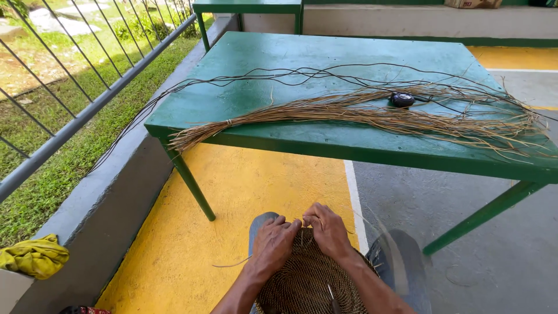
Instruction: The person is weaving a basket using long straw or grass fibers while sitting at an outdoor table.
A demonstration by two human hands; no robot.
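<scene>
A round, brown woven basket piece [305,279] rests on my lap at the bottom of the head view. My left hand [273,244] grips its upper rim from the left. At the same rim my right hand [326,229] pinches a thin fibre strand, fingers closed; the two hands almost touch. A loose pale strand [229,265] trails off to the left of the basket. A metal tool tip [333,293] lies on the weave near my right forearm.
A green table [256,52] stands in front of me with a tied bundle of dry straw fibres [360,113], thin dark vines [279,74] and a small black object [402,99]. A metal railing [87,110] and low grey wall run at left; a yellow cloth [35,256] lies at lower left.
</scene>
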